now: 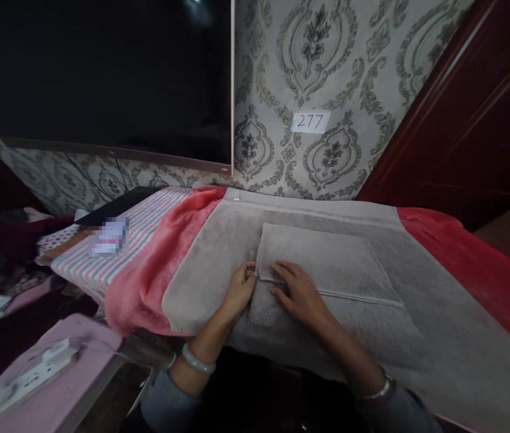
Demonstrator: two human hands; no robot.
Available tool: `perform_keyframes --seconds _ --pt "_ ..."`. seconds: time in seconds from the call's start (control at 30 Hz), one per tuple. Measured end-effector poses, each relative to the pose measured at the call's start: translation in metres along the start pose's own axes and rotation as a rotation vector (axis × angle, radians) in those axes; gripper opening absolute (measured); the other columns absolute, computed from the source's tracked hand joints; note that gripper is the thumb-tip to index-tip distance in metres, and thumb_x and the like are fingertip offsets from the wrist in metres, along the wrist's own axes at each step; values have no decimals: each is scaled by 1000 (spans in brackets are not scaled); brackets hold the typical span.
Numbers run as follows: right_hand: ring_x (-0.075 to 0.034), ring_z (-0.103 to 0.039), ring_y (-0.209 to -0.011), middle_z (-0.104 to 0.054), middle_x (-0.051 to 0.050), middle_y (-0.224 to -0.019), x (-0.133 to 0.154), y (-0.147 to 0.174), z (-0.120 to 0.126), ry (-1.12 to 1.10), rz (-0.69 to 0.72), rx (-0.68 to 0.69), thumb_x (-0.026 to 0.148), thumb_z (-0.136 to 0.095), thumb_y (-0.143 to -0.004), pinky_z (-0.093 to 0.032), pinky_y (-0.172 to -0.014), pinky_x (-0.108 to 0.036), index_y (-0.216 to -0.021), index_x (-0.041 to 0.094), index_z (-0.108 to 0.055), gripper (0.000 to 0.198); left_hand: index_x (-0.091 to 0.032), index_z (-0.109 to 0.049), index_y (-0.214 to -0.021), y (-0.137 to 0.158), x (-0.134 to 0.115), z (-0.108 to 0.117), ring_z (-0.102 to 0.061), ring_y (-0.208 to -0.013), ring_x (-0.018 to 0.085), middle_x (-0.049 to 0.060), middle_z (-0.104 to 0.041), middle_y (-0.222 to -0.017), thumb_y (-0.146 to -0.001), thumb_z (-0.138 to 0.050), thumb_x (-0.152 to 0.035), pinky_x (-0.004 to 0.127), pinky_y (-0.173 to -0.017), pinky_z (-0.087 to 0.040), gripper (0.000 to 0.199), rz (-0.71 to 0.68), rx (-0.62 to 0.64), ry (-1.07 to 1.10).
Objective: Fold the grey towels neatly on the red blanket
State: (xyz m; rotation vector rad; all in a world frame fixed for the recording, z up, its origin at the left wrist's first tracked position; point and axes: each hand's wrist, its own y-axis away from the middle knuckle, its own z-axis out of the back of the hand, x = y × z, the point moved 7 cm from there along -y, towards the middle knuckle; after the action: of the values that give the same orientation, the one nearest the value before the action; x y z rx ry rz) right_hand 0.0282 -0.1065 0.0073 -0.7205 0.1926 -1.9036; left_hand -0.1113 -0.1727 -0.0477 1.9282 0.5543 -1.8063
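Note:
A grey towel [327, 255], partly folded, lies on a larger grey plush cloth [212, 240]. My left hand [239, 293] is at the towel's left edge, with thumb and fingertips pinched together on it. My right hand [301, 296] rests on the towel just to the right, thumb and fingers apart on either side of the folded edge. That edge runs rightward from under my right hand, as a pale double line. Whether the towel and the cloth below are joined, I cannot tell.
A red blanket [151, 282] and a striped cloth [147, 225] spread to the left, with a blurred-out item [109, 237] on the stripes. A power strip [24, 379] lies on a pink surface [74, 337]. Behind are a television [101, 72] and a wall label [310, 122].

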Motion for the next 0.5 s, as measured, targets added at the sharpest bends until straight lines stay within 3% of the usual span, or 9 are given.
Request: perform_keyframes --seconds 0.2,0.33,0.5 --pt "-29 -60 -105 -69 -12 -120 5 -12 -12 290 5 31 11 -48 -91 -51 -87 -43 -129 24 -62 43 -25 -66 -86 -1 -2 -1 -63 -87 24 4 -69 -84 -76 -68 -42 36 -83 -47 20 -56 8 -21" --pt "-25 -62 -96 -72 -10 -103 9 -17 -6 292 -30 10 4 -41 -92 -51 -83 -37 -120 22 -65 42 -24 -67 -86 0 -3 -1 -62 -91 24 4 -69 -87 -78 -65 -42 35 -86 -47 20 -70 15 -30" --pt "-27 -61 -96 -70 -11 -104 18 -14 -13 268 -1 21 7 -44 -92 -51 -84 -39 -114 22 -67 35 -24 -68 -85 1 -4 -1 -61 -88 24 4 -69 -85 -77 -67 -45 35 -85 -46 23 -72 23 -7"
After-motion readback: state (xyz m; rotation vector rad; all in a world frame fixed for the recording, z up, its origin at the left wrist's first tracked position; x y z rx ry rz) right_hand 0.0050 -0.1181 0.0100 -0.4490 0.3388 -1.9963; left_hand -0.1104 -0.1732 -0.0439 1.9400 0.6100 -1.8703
